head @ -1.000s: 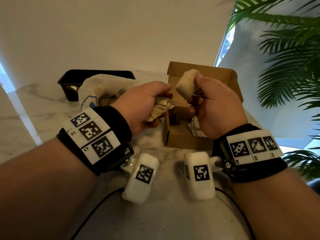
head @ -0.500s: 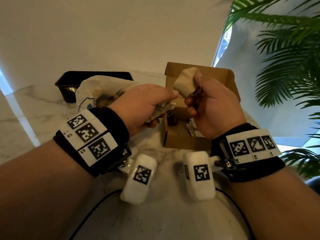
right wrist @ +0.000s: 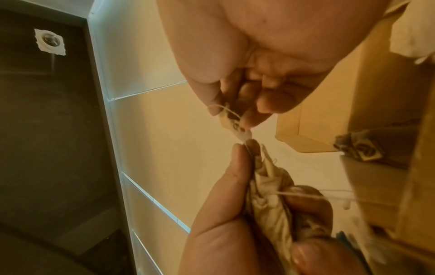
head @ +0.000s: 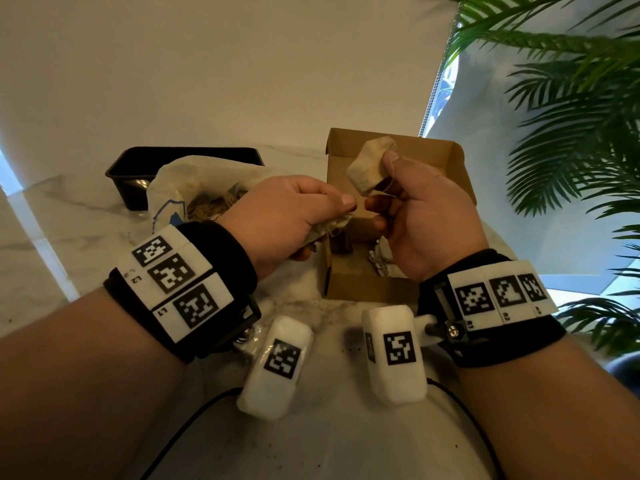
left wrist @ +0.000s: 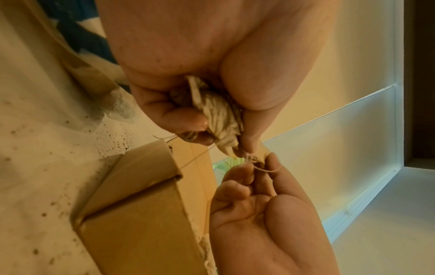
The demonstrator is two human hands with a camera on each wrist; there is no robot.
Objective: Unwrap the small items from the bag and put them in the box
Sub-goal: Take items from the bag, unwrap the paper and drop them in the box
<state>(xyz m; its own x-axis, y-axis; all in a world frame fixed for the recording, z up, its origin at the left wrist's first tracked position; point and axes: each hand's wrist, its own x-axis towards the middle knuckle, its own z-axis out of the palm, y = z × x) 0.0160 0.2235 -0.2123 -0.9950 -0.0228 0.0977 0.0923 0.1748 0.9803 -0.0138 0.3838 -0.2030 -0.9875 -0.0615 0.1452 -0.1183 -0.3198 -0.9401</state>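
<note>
Leftmost, black tray: a black rectangular plastic tray (head: 138,164) stands at the far left of the white marbled tabletop (head: 62,216); its contents cannot be made out.
Bag: a crumpled white paper bag with a blue mark (head: 173,188) lies just before the tray, mouth open, brownish filling showing inside, so more may remain to unwrap.
Left hand: the left hand (head: 287,216) curls round a crumpled beige cloth bundle (left wrist: 221,119), thumb and forefinger pinching its tied neck.
String: a thin pale thread (left wrist: 266,169) runs between the two hands.
Right hand: the right hand (head: 422,216) pinches the thread end between thumb and fingertip, and also holds a second beige cloth-wrapped lump (head: 370,164) raised above the box.
Box: an open brown cardboard box (head: 367,289) stands just beyond the hands, holding a small dark item (head: 341,244) and crumpled white wrapping (head: 381,261).
Progress: judged partway; at least one item is in the box, while the bundle in hand is not yet untied.
Head view only: the tray, bag, box layout, and the raised lump.
Left wrist view only: the knot at the bundle's neck and dark specks scattered on the tabletop.
Right wrist view only: a patterned dark item (right wrist: 360,148) lying in the box, and a loose thread trailing from the bundle.
</note>
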